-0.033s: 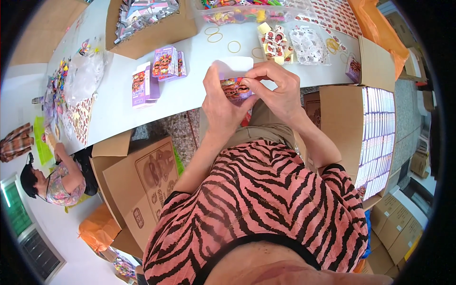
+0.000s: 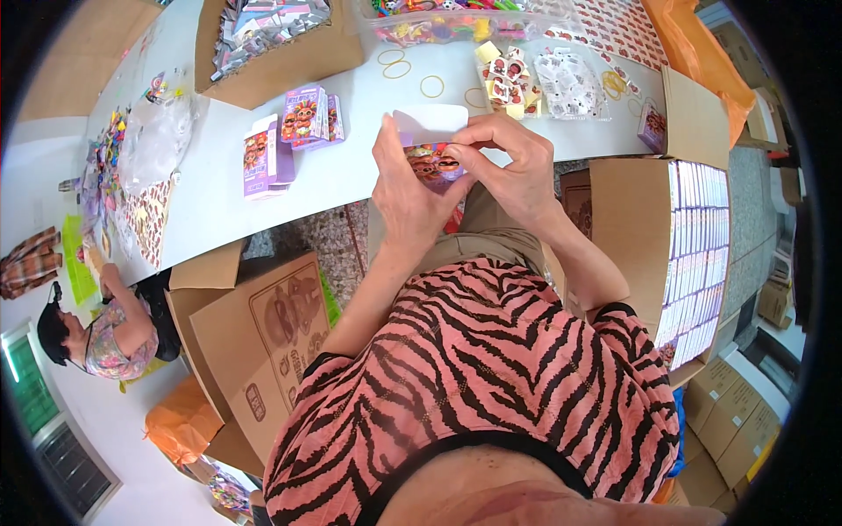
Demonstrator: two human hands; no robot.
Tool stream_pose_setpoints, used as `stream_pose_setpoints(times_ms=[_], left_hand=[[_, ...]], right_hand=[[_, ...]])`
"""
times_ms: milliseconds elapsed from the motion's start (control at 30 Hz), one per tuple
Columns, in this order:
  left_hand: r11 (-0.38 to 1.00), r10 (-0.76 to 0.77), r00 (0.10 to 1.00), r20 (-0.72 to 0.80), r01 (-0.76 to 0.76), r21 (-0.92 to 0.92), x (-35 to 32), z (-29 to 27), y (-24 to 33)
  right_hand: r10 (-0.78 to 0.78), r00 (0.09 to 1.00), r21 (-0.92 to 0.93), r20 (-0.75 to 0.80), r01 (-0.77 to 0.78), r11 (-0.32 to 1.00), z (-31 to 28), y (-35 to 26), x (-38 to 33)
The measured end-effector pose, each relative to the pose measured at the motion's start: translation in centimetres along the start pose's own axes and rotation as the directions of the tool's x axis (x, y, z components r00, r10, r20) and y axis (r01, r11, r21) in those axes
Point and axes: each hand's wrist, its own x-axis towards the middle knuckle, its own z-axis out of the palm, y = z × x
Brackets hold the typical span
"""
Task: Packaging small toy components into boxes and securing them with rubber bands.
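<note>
Between my hands, in front of the table's near edge, is a small purple cardboard box [image 2: 431, 165] printed with cartoon figures. Its white top flap [image 2: 431, 123] stands raised on the far side. My left hand [image 2: 409, 188] wraps round the box's left side, thumb low and fingers up beside the flap. At the right, my right hand [image 2: 510, 167] pinches near the box's upper right edge, index finger and thumb bent together by the flap. What lies inside the box is hidden. Left of my hands, a stack of similar purple boxes [image 2: 307, 117] lies on the table beside an opened purple box [image 2: 263, 162].
An open carton [image 2: 281, 74] of packets and a clear bin [image 2: 456, 33] of colourful trinkets stand far back. Sticker pieces [image 2: 509, 83], a bag of white packets [image 2: 572, 83] and rubber bands [image 2: 431, 86] lie nearer. A carton [image 2: 627, 237] packed with boxes stands right; a co-worker [image 2: 114, 324] sits left.
My left fingers have shifted slightly left, and more of the white flap shows. My right hand has stayed in place.
</note>
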Motion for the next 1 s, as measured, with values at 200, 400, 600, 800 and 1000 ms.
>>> stream_pose_setpoints(times_ms=[200,400,600,800,1000], left_hand=[[0.998,-0.033,0.998,-0.058,0.035,0.044,0.4,0.3,0.5],[0.999,-0.025,0.999,-0.037,0.026,0.041,0.6,-0.1,-0.1],[0.995,-0.094,0.996,-0.004,0.094,0.032,0.6,0.1,-0.5],[0.996,-0.080,0.996,0.026,0.079,0.046,0.3,-0.2,-0.2],[0.997,-0.038,0.999,0.010,0.037,0.074,0.3,0.0,-0.6]], right_hand=[[0.078,0.993,0.202,-0.088,-0.059,0.978,0.7,0.1,-0.4],[0.143,0.979,0.204,0.144,-0.171,0.964,-0.9,0.1,1.4],[-0.220,0.961,-0.118,0.168,0.241,0.963,-0.3,0.5,1.1],[-0.027,0.962,0.071,0.270,0.008,0.997,-1.6,0.9,2.0],[0.107,0.923,0.055,0.370,-0.137,0.989,-2.1,0.2,3.2]])
